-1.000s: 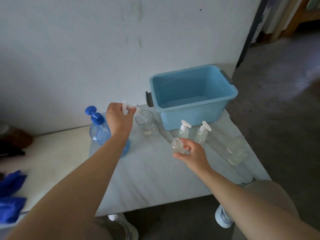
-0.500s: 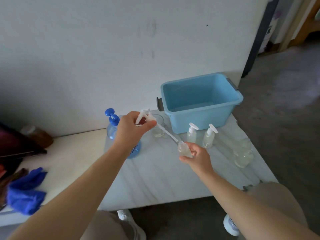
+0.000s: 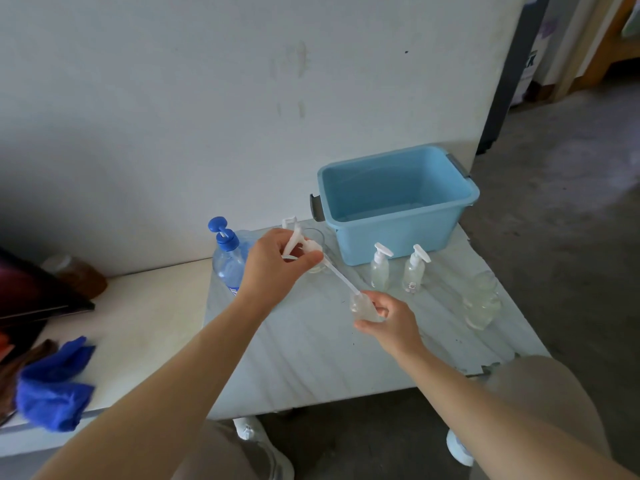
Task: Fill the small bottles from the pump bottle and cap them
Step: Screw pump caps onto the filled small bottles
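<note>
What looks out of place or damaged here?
No spill shows. The table looks chipped at its near right corner: the edge there is ragged. The small bottle is tilted, but the right hand holds it.

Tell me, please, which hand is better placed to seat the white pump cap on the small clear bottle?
Left hand: it pinches the white pump cap, its tube tip at the small clear bottle that the right hand holds.

On the pale marbled tabletop (image 3: pixel 311 358), a light-blue plastic tub (image 3: pixel 398 237) stands far right, two small clear capped bottles (image 3: pixel 380 271) at its near side, a large clear blue-topped pump bottle (image 3: pixel 227 265) far left
</note>
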